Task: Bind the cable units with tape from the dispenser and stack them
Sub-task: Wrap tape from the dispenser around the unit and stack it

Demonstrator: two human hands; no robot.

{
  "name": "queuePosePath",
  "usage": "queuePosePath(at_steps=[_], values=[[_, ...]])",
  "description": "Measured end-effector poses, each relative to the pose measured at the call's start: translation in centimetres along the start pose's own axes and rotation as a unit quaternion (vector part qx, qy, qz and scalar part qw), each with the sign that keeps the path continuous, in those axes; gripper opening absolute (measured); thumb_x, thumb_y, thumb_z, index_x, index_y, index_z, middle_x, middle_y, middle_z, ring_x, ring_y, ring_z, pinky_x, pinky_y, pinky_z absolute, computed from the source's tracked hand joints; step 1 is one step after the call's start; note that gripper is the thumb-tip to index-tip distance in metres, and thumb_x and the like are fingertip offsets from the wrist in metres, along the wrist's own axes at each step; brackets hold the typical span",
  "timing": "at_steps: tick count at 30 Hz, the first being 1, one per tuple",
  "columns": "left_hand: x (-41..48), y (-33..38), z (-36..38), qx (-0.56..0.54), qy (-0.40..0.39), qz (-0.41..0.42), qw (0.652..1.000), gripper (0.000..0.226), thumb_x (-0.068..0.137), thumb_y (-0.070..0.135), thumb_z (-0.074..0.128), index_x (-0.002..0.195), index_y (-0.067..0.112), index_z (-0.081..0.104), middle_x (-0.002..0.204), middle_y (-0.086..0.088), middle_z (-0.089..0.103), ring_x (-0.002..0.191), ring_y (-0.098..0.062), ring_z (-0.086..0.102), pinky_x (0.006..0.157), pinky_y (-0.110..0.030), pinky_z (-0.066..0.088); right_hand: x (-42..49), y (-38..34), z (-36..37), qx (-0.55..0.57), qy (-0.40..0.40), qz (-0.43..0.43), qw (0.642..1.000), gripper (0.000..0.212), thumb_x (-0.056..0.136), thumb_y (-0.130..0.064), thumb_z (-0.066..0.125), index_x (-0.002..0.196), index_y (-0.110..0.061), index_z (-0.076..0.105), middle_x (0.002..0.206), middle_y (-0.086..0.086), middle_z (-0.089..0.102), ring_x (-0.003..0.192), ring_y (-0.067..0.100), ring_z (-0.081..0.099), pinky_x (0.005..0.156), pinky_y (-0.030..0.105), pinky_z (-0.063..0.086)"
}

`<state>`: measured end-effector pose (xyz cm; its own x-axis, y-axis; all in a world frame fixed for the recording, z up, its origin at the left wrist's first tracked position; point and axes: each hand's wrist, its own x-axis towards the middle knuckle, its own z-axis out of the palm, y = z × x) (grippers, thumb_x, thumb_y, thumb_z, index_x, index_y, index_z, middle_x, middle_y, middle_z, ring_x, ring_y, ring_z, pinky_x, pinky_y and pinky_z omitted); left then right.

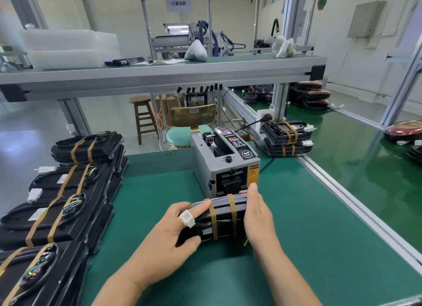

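Note:
A black cable unit with two brown tape bands round it stands on edge on the green mat, just in front of the grey tape dispenser. My left hand grips its left end, thumb below and fingers over the top, with a white connector lying on my fingers. My right hand lies flat against the unit's right end, fingers straight and pointing toward the dispenser's outlet.
Stacks of taped black units fill the left side of the mat. Two more taped units sit behind the dispenser on the right. An aluminium rail borders the green conveyor. A chair stands beyond the table.

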<state>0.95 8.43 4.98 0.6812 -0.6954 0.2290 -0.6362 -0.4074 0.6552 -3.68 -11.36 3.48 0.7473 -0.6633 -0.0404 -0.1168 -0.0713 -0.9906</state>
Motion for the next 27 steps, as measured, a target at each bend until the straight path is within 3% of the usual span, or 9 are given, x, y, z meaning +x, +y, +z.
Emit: queuePosePath(at_steps=[3,5,9,13,15,18,22,24,27], values=[[0.5,1.0,-0.3,-0.135,0.069,-0.040,0.988,0.037,0.080,0.049,0.063,0.117,0.051,0.063,0.122,0.027,0.055,0.119,0.004,0.050,0.094,-0.009,0.037,-0.4,-0.5,1.0,-0.020,0.015,-0.001,1.000,0.054,0.099,-0.058,0.018,0.110,-0.024,0.059,0.115,-0.006,0.059,0.122,0.021,0.051,0.111,0.045,0.032],[1.2,1.5,-0.3,-0.118,0.138,-0.067,0.981,0.023,0.084,0.030,0.070,0.103,0.042,0.068,0.109,0.025,0.065,0.107,0.005,0.058,0.088,-0.014,0.044,-0.6,-0.7,1.7,-0.021,0.013,0.005,1.000,0.052,0.099,-0.058,0.017,0.113,-0.028,0.057,0.119,-0.005,0.057,0.125,0.022,0.048,0.114,0.049,0.027],[2.4,3.1,-0.8,0.044,0.229,-0.052,0.971,0.063,0.077,-0.003,0.062,0.124,0.040,0.057,0.113,0.024,0.061,0.112,-0.001,0.052,0.102,-0.023,0.037,-0.6,-0.8,2.4,-0.014,-0.006,0.016,1.000,0.053,0.098,-0.061,0.018,0.107,-0.025,0.056,0.131,0.000,0.056,0.128,0.021,0.045,0.116,0.050,0.024],[3.0,4.7,-1.0,0.197,0.240,0.088,0.947,0.105,0.070,-0.003,0.073,0.154,0.030,0.020,0.141,0.010,0.045,0.136,-0.010,0.036,0.120,-0.052,0.013,-0.4,-0.6,2.4,0.001,-0.009,0.029,1.000,0.065,0.098,-0.063,0.018,0.138,-0.022,0.050,0.145,-0.002,0.049,0.138,0.019,0.039,0.119,0.050,0.020],[3.4,5.6,-1.1,0.198,0.292,0.103,0.930,0.109,0.069,0.000,0.077,0.155,0.025,0.014,0.147,0.001,0.042,0.140,-0.018,0.036,0.121,-0.052,0.011,-0.3,-0.5,2.3,-0.001,-0.010,0.032,0.999,0.066,0.098,-0.063,0.017,0.142,-0.024,0.047,0.148,-0.003,0.047,0.139,0.019,0.037,0.120,0.049,0.019],[4.0,6.5,-1.3,0.236,0.343,0.140,0.898,0.085,0.072,-0.001,0.074,0.147,0.012,0.038,0.140,-0.006,0.051,0.137,-0.020,0.040,0.121,-0.049,0.015,-0.3,-0.7,2.3,-0.008,-0.011,0.037,0.999,0.064,0.099,-0.061,0.017,0.141,-0.023,0.048,0.147,-0.002,0.048,0.138,0.020,0.038,0.119,0.049,0.020],[4.8,7.1,-0.6,0.207,0.133,0.059,0.967,0.047,0.092,0.044,0.053,0.134,0.024,0.050,0.126,0.005,0.059,0.117,-0.016,0.053,0.099,-0.023,0.039,-0.2,-0.7,2.2,-0.002,-0.014,0.041,0.999,0.063,0.099,-0.062,0.020,0.140,-0.024,0.049,0.145,-0.001,0.050,0.136,0.021,0.041,0.118,0.048,0.023],[5.3,6.0,-0.1,0.347,0.037,0.020,0.937,0.063,0.087,0.070,0.023,0.134,0.033,0.045,0.121,0.010,0.060,0.109,-0.017,0.058,0.086,-0.029,0.043,-0.2,-0.7,2.3,0.008,-0.016,0.038,0.999,0.063,0.098,-0.062,0.022,0.140,-0.024,0.050,0.143,0.000,0.052,0.135,0.021,0.042,0.118,0.048,0.024],[5.6,4.3,0.3,0.417,0.021,0.017,0.909,0.076,0.080,0.079,0.003,0.141,0.044,0.032,0.112,0.008,0.062,0.098,-0.019,0.062,0.071,-0.031,0.038,-0.1,-0.7,2.2,0.011,-0.022,0.038,0.999,0.064,0.098,-0.063,0.022,0.139,-0.024,0.051,0.143,0.001,0.052,0.135,0.022,0.042,0.117,0.048,0.025]])
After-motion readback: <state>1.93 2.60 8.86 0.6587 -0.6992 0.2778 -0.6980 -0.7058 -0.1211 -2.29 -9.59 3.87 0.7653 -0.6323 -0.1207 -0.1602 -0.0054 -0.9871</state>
